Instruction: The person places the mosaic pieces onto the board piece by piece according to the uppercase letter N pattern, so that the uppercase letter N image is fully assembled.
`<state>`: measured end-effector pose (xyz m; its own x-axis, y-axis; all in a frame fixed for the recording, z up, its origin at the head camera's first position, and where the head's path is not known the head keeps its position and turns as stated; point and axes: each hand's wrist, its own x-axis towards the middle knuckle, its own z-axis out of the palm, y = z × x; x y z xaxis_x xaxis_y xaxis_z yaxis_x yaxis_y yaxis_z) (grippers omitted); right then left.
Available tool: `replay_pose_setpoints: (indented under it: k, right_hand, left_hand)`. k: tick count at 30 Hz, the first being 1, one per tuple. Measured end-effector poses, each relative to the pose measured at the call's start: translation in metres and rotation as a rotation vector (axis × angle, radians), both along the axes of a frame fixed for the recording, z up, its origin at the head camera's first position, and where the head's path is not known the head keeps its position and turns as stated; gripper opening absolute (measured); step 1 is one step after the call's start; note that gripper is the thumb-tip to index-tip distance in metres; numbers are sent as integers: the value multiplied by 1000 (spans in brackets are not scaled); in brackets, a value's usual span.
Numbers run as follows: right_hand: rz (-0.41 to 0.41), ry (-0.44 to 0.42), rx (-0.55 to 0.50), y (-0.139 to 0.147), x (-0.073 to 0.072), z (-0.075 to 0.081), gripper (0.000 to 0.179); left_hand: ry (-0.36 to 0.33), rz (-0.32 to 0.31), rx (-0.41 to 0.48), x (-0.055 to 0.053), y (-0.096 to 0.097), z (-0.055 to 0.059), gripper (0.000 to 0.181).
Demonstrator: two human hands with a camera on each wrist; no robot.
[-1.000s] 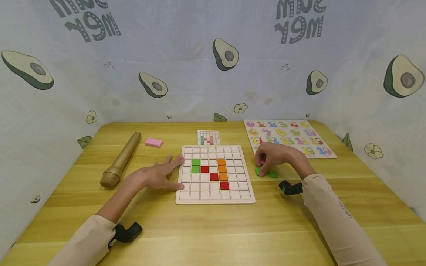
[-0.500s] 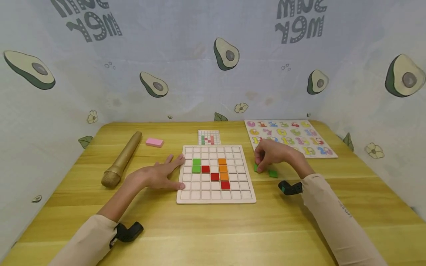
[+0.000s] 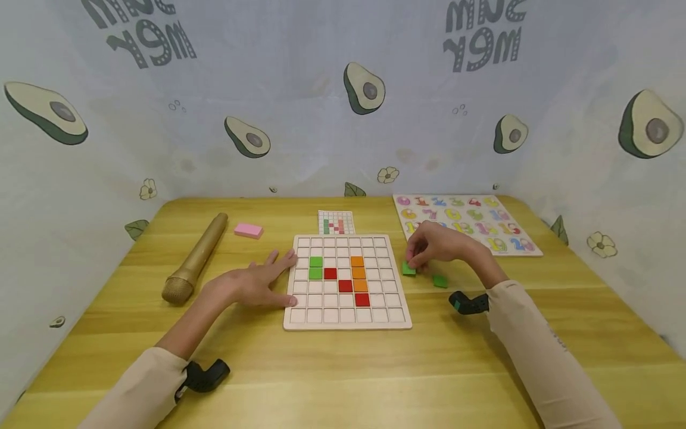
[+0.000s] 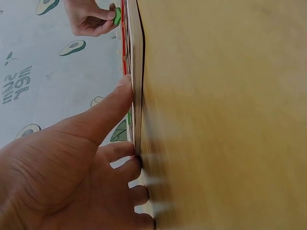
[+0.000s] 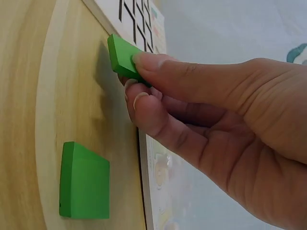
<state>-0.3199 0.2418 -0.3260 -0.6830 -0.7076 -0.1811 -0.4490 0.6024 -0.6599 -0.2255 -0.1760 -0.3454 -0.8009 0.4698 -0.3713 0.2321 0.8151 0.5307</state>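
Between thumb and fingertips, my right hand pinches a green square tile, lifted off the table beside the grid board's right edge. A second green tile lies on the wood below that hand. The white grid board sits in the middle, holding two green tiles, three orange tiles in a column and three red tiles in a diagonal. My left hand rests with spread fingers against the board's left edge; in the left wrist view its thumb touches the rim.
Behind the board lies a small pattern card. A number puzzle board is at the back right, partly behind my right hand. On the left are a gold microphone and a pink block. Printed cloth hangs behind the table.
My right hand has picked up one green tile and carried it slightly left and up, toward the board. My left hand stays in place.
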Motion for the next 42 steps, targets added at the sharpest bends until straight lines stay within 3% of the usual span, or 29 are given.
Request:
replay_pose_setpoints:
  k: [13,18,22,31,40,42]
  right_hand:
    - [-30,-94,-75,-4,1,5,6]
    - [8,-127,-111,-8,1,2,6]
    - [47,-143,-137,-15,4,2,5]
    - [100,-145,-156,-32,6,0,5]
    - [144,-133,-175,-49,5,-4,9]
    - [157,-134,-182,-53,5,-6,10]
  left_hand:
    - [10,1,6,0,1,2,106]
    - [17,-2,-6,-1,1,1,107]
    - [33,-15,-4,-5,-4,-6,113]
    - [13,8,-3,2,0,3,106]
    - [7,10,-6,3,-2,4,107]
    - [14,1,-2,0,-4,-1,110]
